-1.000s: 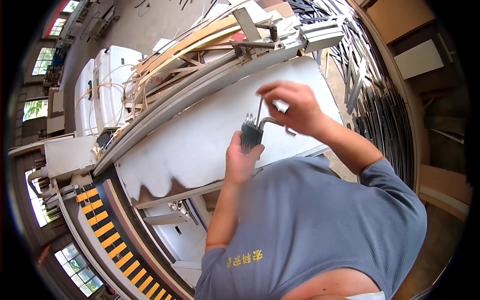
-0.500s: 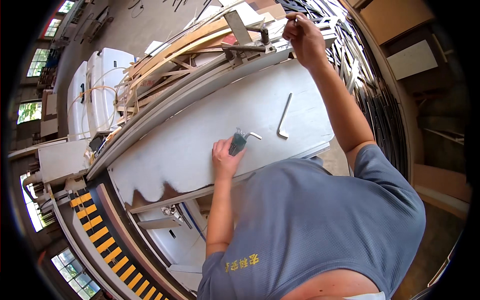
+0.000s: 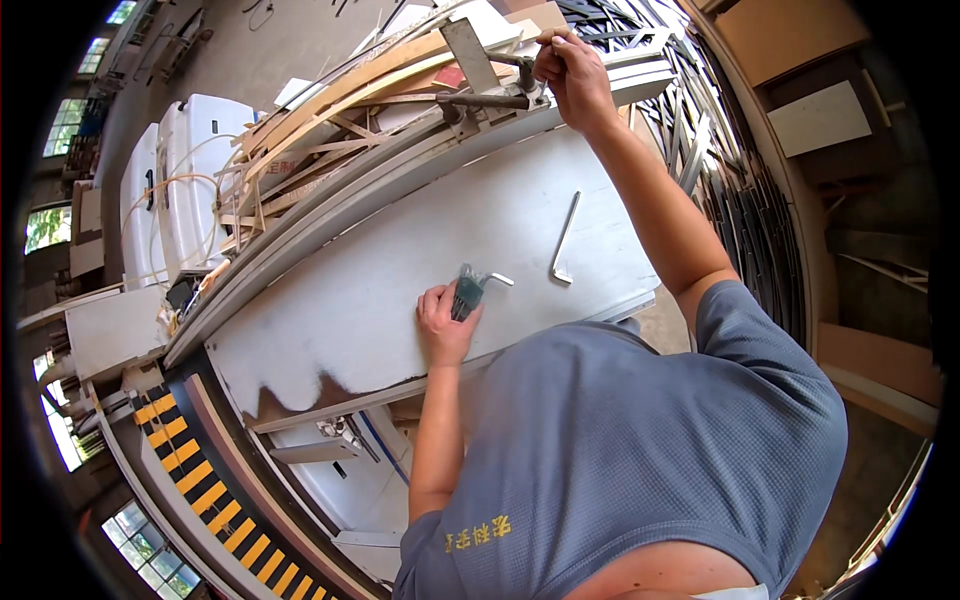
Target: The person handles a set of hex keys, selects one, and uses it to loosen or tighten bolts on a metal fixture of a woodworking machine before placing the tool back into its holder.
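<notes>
Clasping green hex-key holder (image 3: 468, 297) in left hand (image 3: 442, 326) over white table (image 3: 400, 245), seemingly for steadiness, with 1 loose hex key (image 3: 565, 232) on table; pinching with right hand (image 3: 579, 86) near table's far edge, contents unclear.

Wooden strips (image 3: 340, 108) heaped in a tangle, white casing (image 3: 215, 145) placed at left, black-and-yellow striped band (image 3: 208, 496), dark strips (image 3: 750, 215) massed at right.
</notes>
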`<action>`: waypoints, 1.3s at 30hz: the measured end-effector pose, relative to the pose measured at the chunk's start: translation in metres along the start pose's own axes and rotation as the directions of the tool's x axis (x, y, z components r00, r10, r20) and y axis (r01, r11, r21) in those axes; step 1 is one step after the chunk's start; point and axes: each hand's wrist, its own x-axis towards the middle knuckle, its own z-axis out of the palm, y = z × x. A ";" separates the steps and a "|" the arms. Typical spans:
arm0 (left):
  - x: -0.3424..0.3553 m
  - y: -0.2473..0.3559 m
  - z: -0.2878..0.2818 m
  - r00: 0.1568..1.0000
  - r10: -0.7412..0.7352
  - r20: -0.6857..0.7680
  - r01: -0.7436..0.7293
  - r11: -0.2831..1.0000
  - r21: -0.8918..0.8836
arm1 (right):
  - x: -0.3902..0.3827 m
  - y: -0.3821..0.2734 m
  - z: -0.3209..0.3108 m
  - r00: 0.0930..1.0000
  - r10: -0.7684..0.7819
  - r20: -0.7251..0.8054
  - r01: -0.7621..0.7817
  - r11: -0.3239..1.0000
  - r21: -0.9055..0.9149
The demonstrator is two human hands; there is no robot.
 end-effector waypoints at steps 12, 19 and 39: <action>0.001 0.001 -0.003 0.998 -0.036 0.047 0.037 0.999 -0.013 | -0.013 0.006 0.022 0.996 -0.083 0.006 0.080 0.923 -0.375; 0.002 -0.001 -0.001 1.000 -0.007 0.009 0.007 1.000 -0.010 | -0.024 0.017 0.023 0.970 -0.242 0.034 0.199 0.703 -0.683; -0.002 -0.006 0.003 1.000 0.003 0.012 -0.002 1.000 -0.003 | -0.037 -0.045 -0.014 0.962 0.260 0.085 0.055 0.120 -0.991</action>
